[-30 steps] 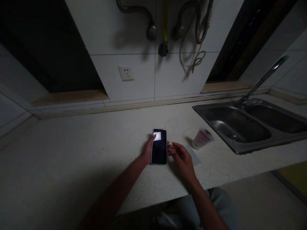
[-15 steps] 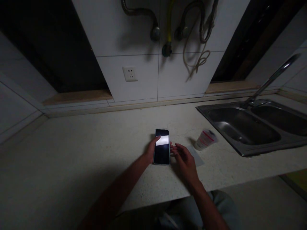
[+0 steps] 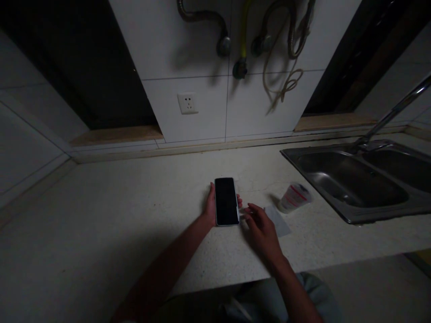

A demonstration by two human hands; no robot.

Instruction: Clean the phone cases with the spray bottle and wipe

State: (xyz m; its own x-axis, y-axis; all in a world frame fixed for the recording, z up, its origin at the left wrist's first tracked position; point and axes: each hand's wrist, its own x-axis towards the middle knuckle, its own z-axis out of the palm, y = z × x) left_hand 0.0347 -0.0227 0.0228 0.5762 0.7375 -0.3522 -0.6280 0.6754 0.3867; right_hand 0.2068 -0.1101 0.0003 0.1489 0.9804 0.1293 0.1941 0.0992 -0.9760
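The left hand (image 3: 210, 210) is curled around a black, slab-shaped smartphone with a pale edge (image 3: 226, 202), thumb along its left side and fingertips showing past its right. The phone is over the pale speckled table (image 3: 134, 202), screen up and dark; whether the knuckles rest on the surface, I cannot tell. The right hand (image 3: 264, 229) is half open, fingers loosely bent, near the phone's right edge, with nothing visible in its grasp. A good hold here probably means supporting the back evenly, leaving the glass uncovered, and keeping the right wrist off the flat grey sheet (image 3: 281, 224) beside it.
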